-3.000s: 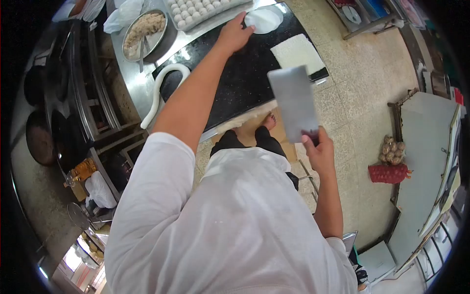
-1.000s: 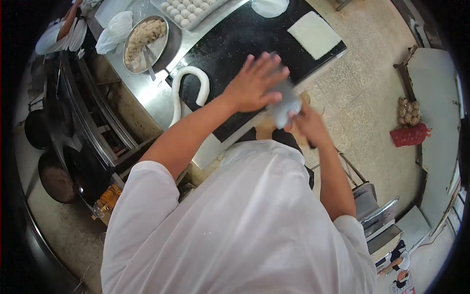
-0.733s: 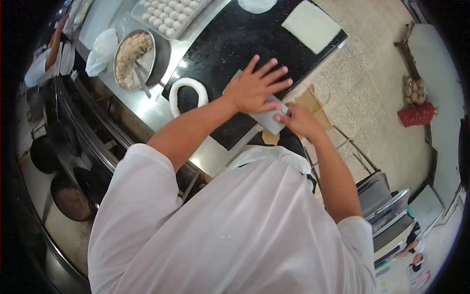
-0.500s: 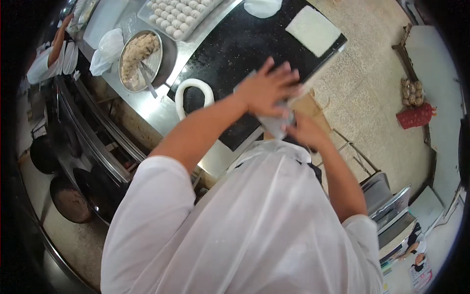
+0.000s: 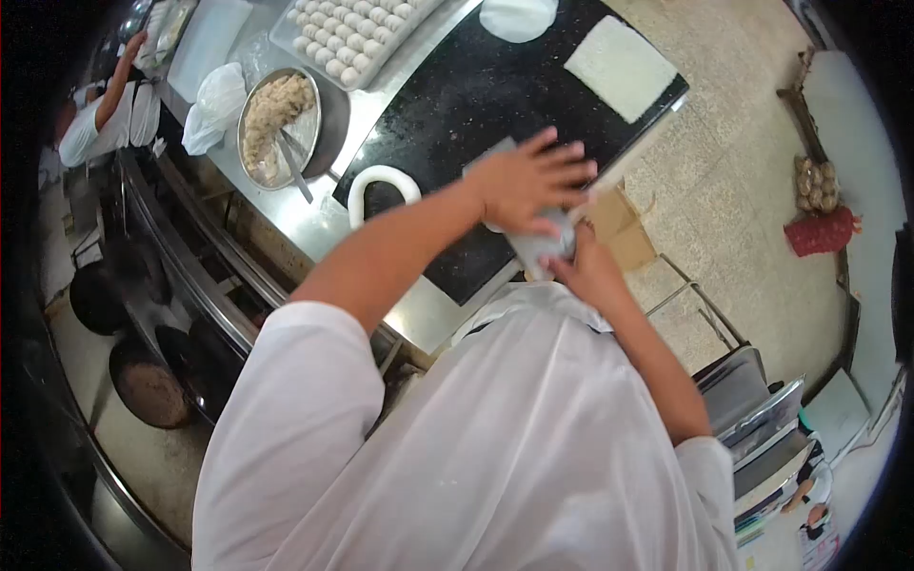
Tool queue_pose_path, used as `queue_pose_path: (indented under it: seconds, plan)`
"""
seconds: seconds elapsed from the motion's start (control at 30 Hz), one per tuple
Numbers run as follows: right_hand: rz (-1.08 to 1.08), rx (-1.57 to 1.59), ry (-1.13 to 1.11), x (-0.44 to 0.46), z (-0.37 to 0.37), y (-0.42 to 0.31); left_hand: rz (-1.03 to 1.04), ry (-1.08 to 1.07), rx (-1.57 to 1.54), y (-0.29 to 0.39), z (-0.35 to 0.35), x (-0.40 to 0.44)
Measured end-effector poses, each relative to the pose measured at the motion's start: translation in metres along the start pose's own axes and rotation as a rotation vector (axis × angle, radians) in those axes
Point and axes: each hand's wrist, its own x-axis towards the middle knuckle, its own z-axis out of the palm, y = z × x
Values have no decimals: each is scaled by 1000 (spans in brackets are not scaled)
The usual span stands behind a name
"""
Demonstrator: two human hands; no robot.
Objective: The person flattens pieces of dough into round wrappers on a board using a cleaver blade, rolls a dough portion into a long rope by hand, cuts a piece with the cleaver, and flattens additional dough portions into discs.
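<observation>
My left hand (image 5: 528, 186) lies with fingers spread on top of a broad grey metal blade (image 5: 528, 252), which looks like a cleaver. At the blade's near end, my right hand (image 5: 586, 266) is closed round it; the grip itself is hidden. Both hands are over the near right edge of the black work board (image 5: 428, 114). Whatever lies beneath the blade is mostly covered. Left of my left forearm, a white dough rope (image 5: 386, 176) curves in an arch on the board. Farther off are a flat white round (image 5: 519, 17) and a folded white cloth (image 5: 624, 68).
A steel bowl (image 5: 319, 124) of pale filling stands on the metal counter (image 5: 295, 214) at left, a metal spatula (image 5: 293, 167) in it. Behind it is a tray (image 5: 360, 84) of white dumplings. Another person (image 5: 114, 119) stands at far left. A cardboard piece (image 5: 624, 228) is beside the board.
The whole view has shifted slightly, with the scene lower and to the right. Both hands stay on the blade; my left hand remains spread.
</observation>
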Motion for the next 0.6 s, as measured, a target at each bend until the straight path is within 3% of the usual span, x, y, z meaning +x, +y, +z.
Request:
queue_pose_path:
  seconds: [0.03, 0.17, 0.27, 0.37, 0.47, 0.53, 0.6]
  plan:
    - [-33, 108, -16, -17, 8, 7, 17, -135, 5, 24, -6, -7]
    - [226, 44, -104, -27, -7, -6, 86, -13, -66, 32, 7, 8]
    - [135, -157, 2, 26, -49, -19, -35, 13, 148, -2, -14, 27]
    - [73, -216, -16, 40, -57, -35, -59, 87, 134, -42, -20, 32]
    - [84, -137, -21, 28, -28, -18, -48, 53, 28, -15, -6, 15]
    - [-78, 2, -57, -13, -1, 12, -34, -94, 31, 24, -6, 0]
    - [-18, -31, -39, -26, -3, 10, 40, -58, -48, 39, 6, 9]
